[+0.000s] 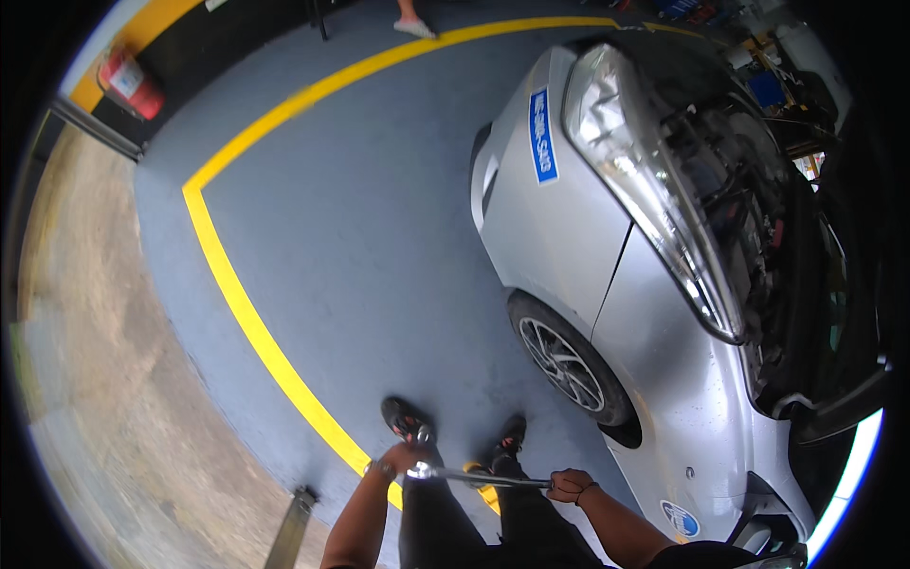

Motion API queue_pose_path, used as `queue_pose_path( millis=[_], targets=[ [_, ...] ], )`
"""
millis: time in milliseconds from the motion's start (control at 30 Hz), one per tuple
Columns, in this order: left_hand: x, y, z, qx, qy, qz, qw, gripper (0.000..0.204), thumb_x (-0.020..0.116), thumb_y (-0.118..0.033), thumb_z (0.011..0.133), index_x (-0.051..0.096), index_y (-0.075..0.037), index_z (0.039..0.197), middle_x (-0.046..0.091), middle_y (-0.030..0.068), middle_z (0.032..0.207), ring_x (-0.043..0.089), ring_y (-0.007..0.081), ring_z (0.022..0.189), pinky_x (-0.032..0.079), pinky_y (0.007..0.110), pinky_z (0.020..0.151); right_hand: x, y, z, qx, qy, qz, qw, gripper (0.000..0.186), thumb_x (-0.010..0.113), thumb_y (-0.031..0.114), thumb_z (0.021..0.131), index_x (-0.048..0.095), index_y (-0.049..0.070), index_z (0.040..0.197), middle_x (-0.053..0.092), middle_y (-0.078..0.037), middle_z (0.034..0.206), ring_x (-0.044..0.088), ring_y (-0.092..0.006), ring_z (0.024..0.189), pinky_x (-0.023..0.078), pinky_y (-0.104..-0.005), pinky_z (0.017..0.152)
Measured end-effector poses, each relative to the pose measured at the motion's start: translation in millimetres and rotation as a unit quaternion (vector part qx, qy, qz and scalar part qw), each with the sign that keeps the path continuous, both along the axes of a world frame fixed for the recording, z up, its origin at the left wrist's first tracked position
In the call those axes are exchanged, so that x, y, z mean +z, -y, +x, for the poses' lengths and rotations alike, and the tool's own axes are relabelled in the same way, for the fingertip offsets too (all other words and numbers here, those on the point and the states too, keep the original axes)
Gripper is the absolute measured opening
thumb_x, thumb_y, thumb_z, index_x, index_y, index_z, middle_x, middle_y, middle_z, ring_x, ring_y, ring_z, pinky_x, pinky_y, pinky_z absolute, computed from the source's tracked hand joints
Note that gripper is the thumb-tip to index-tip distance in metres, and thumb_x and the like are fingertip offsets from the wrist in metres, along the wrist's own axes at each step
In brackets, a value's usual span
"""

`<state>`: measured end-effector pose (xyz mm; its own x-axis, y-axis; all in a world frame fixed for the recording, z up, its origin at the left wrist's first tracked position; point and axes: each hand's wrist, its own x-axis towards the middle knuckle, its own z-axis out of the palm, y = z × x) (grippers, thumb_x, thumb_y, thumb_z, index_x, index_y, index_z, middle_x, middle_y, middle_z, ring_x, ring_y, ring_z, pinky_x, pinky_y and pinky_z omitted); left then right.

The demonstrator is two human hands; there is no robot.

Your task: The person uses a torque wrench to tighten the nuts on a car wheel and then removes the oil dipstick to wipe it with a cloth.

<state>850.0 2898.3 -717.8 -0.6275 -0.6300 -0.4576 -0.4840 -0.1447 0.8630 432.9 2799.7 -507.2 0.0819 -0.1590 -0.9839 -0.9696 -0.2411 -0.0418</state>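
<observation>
A long silver ratchet wrench (pixel 488 476) lies crosswise in front of my legs, its round head to the left. My right hand (pixel 571 486) is closed around the handle's end. At the head end, my left hand (pixel 402 458) is closed, with a shiny, socket-like metal piece (pixel 424 436) showing just beyond it. Whether that piece is fitted to the wrench I cannot tell. To the right of my hands stands a silver car (pixel 559 228) with its engine bay exposed. Its front wheel (pixel 561 365) is mounted, and neither hand touches the car.
A yellow line (pixel 251 318) curves across the grey floor (pixel 351 247). Behind the wrench, a yellow object (pixel 489 497) is partly hidden by my legs. A metal bar (pixel 289 531) rises at lower left. A fire extinguisher (pixel 131 83) and another person's foot (pixel 413 26) are farther off.
</observation>
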Motion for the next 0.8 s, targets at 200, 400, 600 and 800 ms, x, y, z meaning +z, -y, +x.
queue_pose_path(
  millis=[200, 400, 600, 800],
  targets=[
    [430.9, 54.6, 145.3, 0.254, -0.167, 0.157, 0.939, 0.038, 0.069, -0.02, 0.093, 0.058, -0.001, 0.124, 0.069, 0.0111, 0.098, 0.069, 0.0221, 0.089, 0.058, 0.037, 0.079, 38.9, 88.2, 206.5, 0.05, 0.362, 0.049, 0.93, 0.032, 0.064, 0.038, 0.085, 0.068, 0.007, 0.093, 0.069, -0.016, 0.095, 0.066, -0.0354, 0.094, 0.05, -0.0445, 0.081],
    [506.8, 155.3, 179.5, 0.107, 0.25, -0.097, 0.957, 0.044, 0.058, -0.043, 0.092, 0.061, -0.018, 0.128, 0.072, 0.0152, 0.096, 0.069, 0.0342, 0.085, 0.056, 0.044, 0.069, 116.3, 169.1, 419.3, 0.047, 0.683, 0.126, 0.718, 0.02, 0.064, 0.01, 0.076, 0.047, 0.002, 0.072, 0.048, -0.015, 0.07, 0.049, -0.0342, 0.068, 0.039, -0.0426, 0.067],
    [550.7, 302.5, 226.5, 0.208, 0.448, -0.316, 0.81, 0.024, 0.074, -0.039, 0.081, 0.069, -0.015, 0.083, 0.066, 0.0102, 0.077, 0.064, 0.0346, 0.072, 0.049, 0.05, 0.063, 187.0, 358.8, 534.1, 0.085, 0.745, 0.118, 0.651, 0.014, 0.069, 0.009, 0.077, 0.058, 0.001, 0.081, 0.059, -0.017, 0.074, 0.055, -0.0327, 0.068, 0.044, -0.0415, 0.066],
    [491.8, 384.4, 295.3, 0.547, 0.191, -0.122, 0.806, 0.032, 0.072, -0.026, 0.09, 0.058, 0.0, 0.103, 0.066, 0.0182, 0.083, 0.061, 0.03, 0.071, 0.05, 0.042, 0.065, 261.0, 506.8, 625.9, 0.202, 0.727, 0.053, 0.654, 0.012, 0.068, 0.014, 0.079, 0.065, 0.003, 0.082, 0.067, -0.019, 0.077, 0.062, -0.0359, 0.071, 0.049, -0.0451, 0.066]
  ],
)
